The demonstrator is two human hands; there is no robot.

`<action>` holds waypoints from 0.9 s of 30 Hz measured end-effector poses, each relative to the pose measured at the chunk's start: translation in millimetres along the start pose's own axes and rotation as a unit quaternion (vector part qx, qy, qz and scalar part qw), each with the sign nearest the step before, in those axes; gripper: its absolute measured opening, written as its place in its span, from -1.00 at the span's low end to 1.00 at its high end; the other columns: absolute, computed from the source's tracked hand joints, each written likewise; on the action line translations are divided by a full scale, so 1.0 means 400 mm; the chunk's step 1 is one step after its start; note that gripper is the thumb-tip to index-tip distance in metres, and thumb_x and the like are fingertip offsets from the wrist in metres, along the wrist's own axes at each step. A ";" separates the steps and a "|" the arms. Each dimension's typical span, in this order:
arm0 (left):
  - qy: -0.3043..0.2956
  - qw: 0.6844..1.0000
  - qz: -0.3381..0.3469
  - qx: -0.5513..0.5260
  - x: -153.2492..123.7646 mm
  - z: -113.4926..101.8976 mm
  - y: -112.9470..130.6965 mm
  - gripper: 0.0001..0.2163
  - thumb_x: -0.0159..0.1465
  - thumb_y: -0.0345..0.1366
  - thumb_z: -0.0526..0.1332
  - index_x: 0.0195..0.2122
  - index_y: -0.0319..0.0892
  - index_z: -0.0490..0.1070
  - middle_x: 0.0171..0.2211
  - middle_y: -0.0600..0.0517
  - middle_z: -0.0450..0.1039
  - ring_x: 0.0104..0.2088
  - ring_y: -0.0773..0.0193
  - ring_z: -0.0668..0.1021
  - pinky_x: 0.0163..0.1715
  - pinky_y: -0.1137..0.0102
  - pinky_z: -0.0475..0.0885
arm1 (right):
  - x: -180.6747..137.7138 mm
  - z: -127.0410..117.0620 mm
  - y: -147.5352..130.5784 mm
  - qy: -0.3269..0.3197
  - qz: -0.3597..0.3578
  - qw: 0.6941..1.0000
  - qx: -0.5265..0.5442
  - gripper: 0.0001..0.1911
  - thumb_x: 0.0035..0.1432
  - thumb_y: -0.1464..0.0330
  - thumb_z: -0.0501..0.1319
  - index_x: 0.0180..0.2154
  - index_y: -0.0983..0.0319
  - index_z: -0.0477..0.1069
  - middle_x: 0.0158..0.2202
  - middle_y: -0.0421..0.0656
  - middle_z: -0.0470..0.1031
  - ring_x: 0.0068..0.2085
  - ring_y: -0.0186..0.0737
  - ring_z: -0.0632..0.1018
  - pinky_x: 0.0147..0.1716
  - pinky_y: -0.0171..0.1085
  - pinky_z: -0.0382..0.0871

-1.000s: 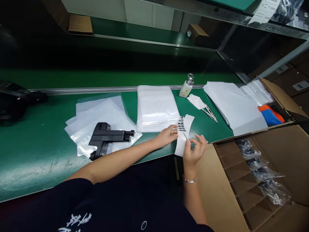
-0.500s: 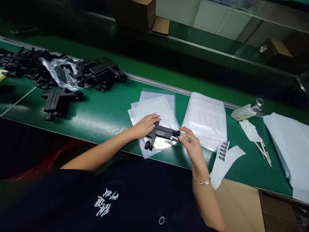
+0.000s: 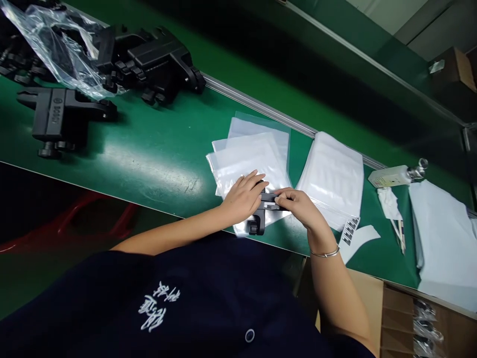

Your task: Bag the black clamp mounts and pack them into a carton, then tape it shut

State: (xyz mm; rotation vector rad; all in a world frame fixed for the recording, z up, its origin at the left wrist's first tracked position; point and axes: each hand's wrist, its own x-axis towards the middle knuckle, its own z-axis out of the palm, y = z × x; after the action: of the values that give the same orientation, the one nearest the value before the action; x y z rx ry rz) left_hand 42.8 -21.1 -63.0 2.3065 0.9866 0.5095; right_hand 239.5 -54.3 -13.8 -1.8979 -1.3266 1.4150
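Note:
A black plastic clamp bracket (image 3: 258, 222) with a knob at its lower end lies on clear plastic bags (image 3: 248, 158) before me. My left hand (image 3: 243, 200) is closed over its left part, fingers stretched across the top. At the right part, my right hand (image 3: 300, 206) pinches with thumb and forefinger at the end of a small white printed label (image 3: 271, 205), which lies against the bracket's face. Whether the label is fully stuck down, I cannot tell. The bracket's right end is partly hidden under my right fingers.
Similar black brackets (image 3: 164, 57) and crumpled plastic film (image 3: 55, 44) lie at the left, with one bracket (image 3: 55, 117) nearer. Rightward are stacked bags (image 3: 337, 169), a label sheet (image 3: 350, 231), a bottle (image 3: 391, 176), a tissue (image 3: 388, 203) and white sheets (image 3: 441, 233).
The label, held at the bracket's right end before, now lies against its face. My right hand has moved in closer to my left hand. The view has shifted nearer the bench.

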 end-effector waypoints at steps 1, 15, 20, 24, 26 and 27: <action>0.000 1.000 -0.001 0.000 0.000 -0.001 0.002 -0.62 0.34 -0.42 -0.05 0.16 -0.24 0.29 0.27 -0.20 0.23 0.36 -0.07 0.15 0.25 -0.09 0.18 | 0.000 0.002 -0.002 0.002 -0.002 1.000 -0.002 -0.72 -0.04 0.20 0.25 -0.63 0.22 0.31 -0.12 -0.07 0.53 -0.11 -0.08 0.49 -0.08 -0.15 0.27; 0.013 1.000 0.002 -0.005 0.000 0.006 -0.001 -0.62 0.35 -0.41 -0.04 0.15 -0.25 0.32 0.26 -0.19 0.26 0.34 -0.09 0.18 0.24 -0.07 0.20 | -0.006 0.006 -0.021 0.011 -0.014 0.998 -0.052 -0.74 -0.04 0.21 0.22 -0.63 0.20 0.33 -0.14 -0.03 0.53 0.00 0.01 0.48 -0.03 -0.11 0.27; 0.080 0.996 0.045 -0.016 -0.008 0.004 -0.010 -0.65 0.35 -0.39 -0.01 0.13 -0.23 0.33 0.19 -0.19 0.33 0.29 -0.04 0.27 0.21 -0.04 0.24 | -0.011 0.008 -0.021 0.025 -0.031 0.997 -0.071 -0.76 -0.02 0.24 0.21 -0.61 0.20 0.33 -0.16 -0.04 0.54 -0.06 -0.02 0.51 -0.03 -0.09 0.29; 0.102 0.973 0.208 0.001 -0.018 -0.011 -0.024 -0.76 0.34 -0.35 0.07 -0.05 -0.16 0.47 -0.08 -0.07 0.55 0.03 0.11 0.51 -0.01 0.17 0.40 | -0.006 0.017 -0.020 0.030 -0.047 0.995 -0.077 -0.77 -0.01 0.25 0.21 -0.62 0.20 0.34 -0.20 -0.05 0.54 -0.06 -0.02 0.52 -0.02 -0.10 0.30; 0.081 0.961 0.260 0.039 -0.020 -0.020 -0.029 -0.80 0.32 -0.32 0.11 -0.14 -0.13 0.51 -0.17 -0.01 0.59 -0.08 0.16 0.55 -0.16 0.26 0.40 | -0.005 0.019 -0.021 0.034 -0.047 0.995 -0.080 -0.77 -0.01 0.27 0.22 -0.63 0.20 0.34 -0.22 -0.05 0.54 -0.07 -0.02 0.53 -0.03 -0.10 0.32; 0.071 0.959 0.268 0.058 -0.019 -0.025 -0.030 -0.80 0.32 -0.32 0.11 -0.15 -0.13 0.52 -0.18 0.00 0.59 -0.11 0.17 0.56 -0.21 0.28 0.37 | -0.007 0.017 -0.021 0.032 -0.045 0.995 -0.081 -0.76 0.00 0.27 0.23 -0.63 0.20 0.35 -0.22 -0.05 0.55 -0.07 -0.02 0.53 -0.03 -0.10 0.32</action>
State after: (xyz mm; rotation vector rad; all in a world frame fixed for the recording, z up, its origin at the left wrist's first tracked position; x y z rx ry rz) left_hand 26.0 -16.4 -63.8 2.6745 0.4451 0.8627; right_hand 229.7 -54.2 -8.7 -1.9405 -1.5150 1.2254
